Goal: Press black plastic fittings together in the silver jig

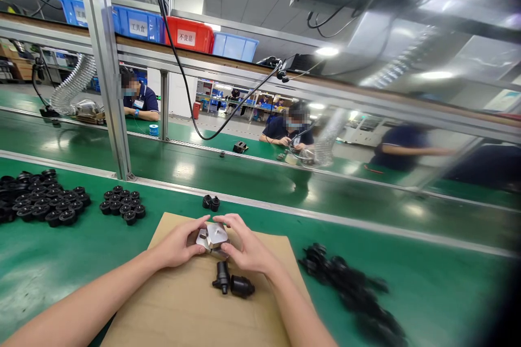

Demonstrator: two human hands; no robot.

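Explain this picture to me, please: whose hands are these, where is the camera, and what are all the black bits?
The camera sits on a worker's head, looking down at their own bare hands. The left hand and right hand together hold a small metal block over a cardboard sheet on a green workbench. Two black plastic parts lie on the cardboard just below the hands. More black parts sit in groups to the left and a blurred heap to the right. Behind, other people work at further benches; coloured bins stand on a shelf above.
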